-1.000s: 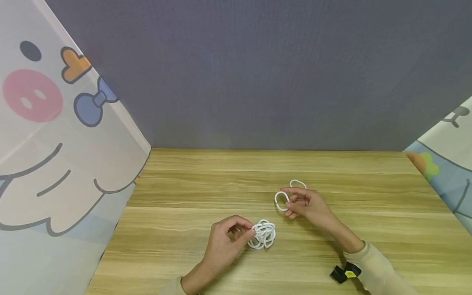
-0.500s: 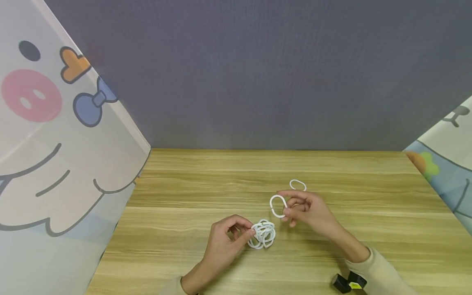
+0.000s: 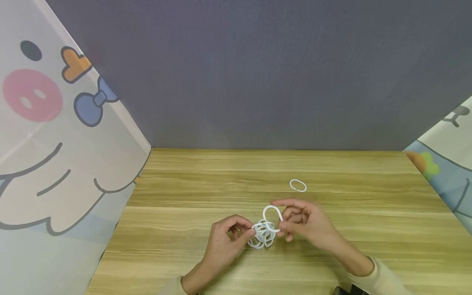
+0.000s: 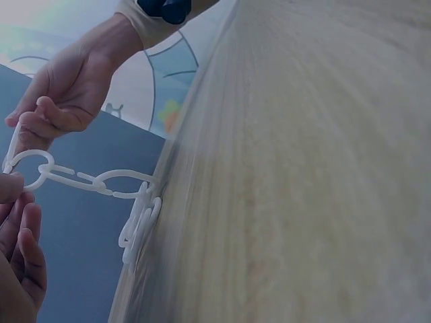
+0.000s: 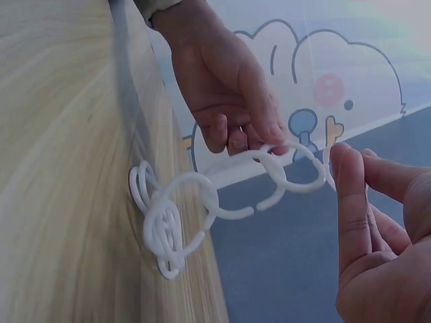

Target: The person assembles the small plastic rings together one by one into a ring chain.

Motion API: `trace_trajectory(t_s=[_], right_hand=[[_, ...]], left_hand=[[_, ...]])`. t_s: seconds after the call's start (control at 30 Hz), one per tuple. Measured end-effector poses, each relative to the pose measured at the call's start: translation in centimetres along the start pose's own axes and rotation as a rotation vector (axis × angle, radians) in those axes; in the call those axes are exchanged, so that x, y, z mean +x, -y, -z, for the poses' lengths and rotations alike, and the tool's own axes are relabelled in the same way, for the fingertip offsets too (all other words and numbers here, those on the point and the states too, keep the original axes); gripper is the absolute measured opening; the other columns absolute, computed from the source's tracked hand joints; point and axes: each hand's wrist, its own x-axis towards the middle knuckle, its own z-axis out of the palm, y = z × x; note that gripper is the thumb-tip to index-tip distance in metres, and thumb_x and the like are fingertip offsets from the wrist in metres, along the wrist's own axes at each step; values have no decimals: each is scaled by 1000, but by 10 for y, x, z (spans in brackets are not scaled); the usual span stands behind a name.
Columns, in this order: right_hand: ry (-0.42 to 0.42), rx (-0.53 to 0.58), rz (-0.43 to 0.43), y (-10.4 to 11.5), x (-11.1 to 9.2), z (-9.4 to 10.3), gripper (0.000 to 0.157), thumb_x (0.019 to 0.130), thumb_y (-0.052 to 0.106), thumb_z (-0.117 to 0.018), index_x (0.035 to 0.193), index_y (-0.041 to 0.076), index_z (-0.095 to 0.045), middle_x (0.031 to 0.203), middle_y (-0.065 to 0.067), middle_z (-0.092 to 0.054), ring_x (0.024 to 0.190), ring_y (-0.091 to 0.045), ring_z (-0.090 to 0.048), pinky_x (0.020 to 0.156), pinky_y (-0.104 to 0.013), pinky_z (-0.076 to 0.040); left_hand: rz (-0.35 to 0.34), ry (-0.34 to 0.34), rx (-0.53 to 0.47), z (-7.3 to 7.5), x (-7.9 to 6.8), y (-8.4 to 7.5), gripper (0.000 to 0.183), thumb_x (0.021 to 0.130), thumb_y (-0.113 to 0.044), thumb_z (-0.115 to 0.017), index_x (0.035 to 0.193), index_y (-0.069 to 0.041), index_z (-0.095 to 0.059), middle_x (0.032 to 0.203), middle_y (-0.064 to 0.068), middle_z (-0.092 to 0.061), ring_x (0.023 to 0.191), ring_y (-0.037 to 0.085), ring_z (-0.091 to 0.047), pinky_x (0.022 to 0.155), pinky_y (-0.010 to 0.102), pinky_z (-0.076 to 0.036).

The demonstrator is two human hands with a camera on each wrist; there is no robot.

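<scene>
My left hand [image 3: 226, 241] pinches the end link of a chain of white plastic C-shaped rings [image 3: 263, 237] between thumb and index finger. In the right wrist view, linked rings [image 5: 192, 178] run down from those fingertips to a bunch on the table. A single white ring [image 3: 271, 206] is pinched by my right hand [image 3: 311, 223], its index finger stretched out above. From the head, this ring overlaps the bunch; its gap is hidden. In the left wrist view, it stands edge-on right beside the chain's top link [image 4: 34, 155].
Another loose white ring [image 3: 299, 181] lies on the wood-grain table [image 3: 206, 176], beyond my right hand. A dark grey panel [image 3: 236, 82] rises behind the table. Panels with cartoon figures [image 3: 88, 108] flank it, and a black device [image 3: 350, 290] sits by the right sleeve.
My right hand has brought its ring left and toward me, from near the loose ring to over the chain. That loose ring now shows fully. My left hand has stayed in place.
</scene>
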Motion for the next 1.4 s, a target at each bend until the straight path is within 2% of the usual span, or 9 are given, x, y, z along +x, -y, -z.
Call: trace_trajectory(t_s=[0.23, 0.43, 0.6, 0.7, 0.87, 0.93, 1.03, 1.17, 1.4], right_hand=[[-10, -3, -39, -2, -2, -5, 48, 97, -14, -74, 142, -16, -58, 95, -4, -76, 79, -22, -82, 59, -34, -66], [-30, -23, -73, -3, -2, -7, 48, 98, -11, -76, 141, -18, -58, 93, -5, -76, 78, -20, -82, 61, -36, -66], [-9, -51, -79, -5, -3, -7, 47, 98, -11, -75, 141, -20, -58, 93, -8, -76, 76, -17, -79, 63, -38, -67], [-3, -87, -60, -6, -3, -7, 41, 101, -11, -70, 141, -19, -60, 90, -10, -74, 72, -11, -74, 59, -35, -66], [-14, -130, -27, -8, -3, -4, 31, 106, -12, -60, 137, -20, -63, 75, -18, -67, 61, -6, -63, 50, -30, -58], [-17, -129, -21, -9, -4, -3, 30, 107, -12, -60, 135, -20, -63, 74, -18, -66, 58, -7, -61, 47, -30, -56], [-32, -121, -42, -10, -4, -1, 23, 107, -9, -61, 129, -16, -66, 76, -9, -67, 56, -7, -60, 45, -29, -54], [-48, -108, -98, -9, -4, 0, 12, 109, -5, -61, 116, -11, -69, 78, -5, -67, 54, -4, -59, 43, -28, -53], [-21, -77, -157, -7, -3, 0, 19, 111, 0, -62, 115, -18, -67, 78, -9, -68, 54, -4, -60, 43, -27, -53]], left_hand=[[-4, -5, -6, -1, 0, -1, 10, 95, -6, -87, 99, -11, -80, 89, 0, -78, 79, 4, -65, 66, 22, -53], [-14, -12, 0, -1, 0, -1, 11, 94, -6, -88, 98, -12, -80, 88, 0, -78, 78, 4, -65, 65, 21, -53], [-27, -8, 0, -1, 0, 0, 10, 94, -6, -87, 99, -11, -80, 89, 0, -78, 78, 4, -64, 65, 22, -53], [-32, -14, 0, -1, 0, 1, 9, 95, -5, -86, 99, -10, -79, 90, 1, -78, 78, 4, -65, 65, 22, -53], [-34, -28, 2, -1, 0, 2, 9, 95, -5, -86, 98, -10, -79, 89, 1, -79, 78, 5, -65, 64, 22, -53], [-27, -31, 1, -1, 0, 2, 9, 95, -5, -86, 98, -11, -80, 90, 0, -79, 79, 5, -66, 64, 22, -53], [-7, -34, -2, -1, 1, 1, 9, 95, -6, -86, 99, -11, -80, 90, 0, -79, 79, 6, -66, 65, 22, -54], [23, -47, 8, -1, 1, -1, 9, 95, -5, -86, 100, -9, -80, 91, -1, -78, 80, 6, -66, 66, 22, -54], [114, -40, 34, -1, 2, -3, 10, 95, -6, -86, 101, -11, -80, 90, -5, -77, 80, 8, -66, 66, 20, -52]])
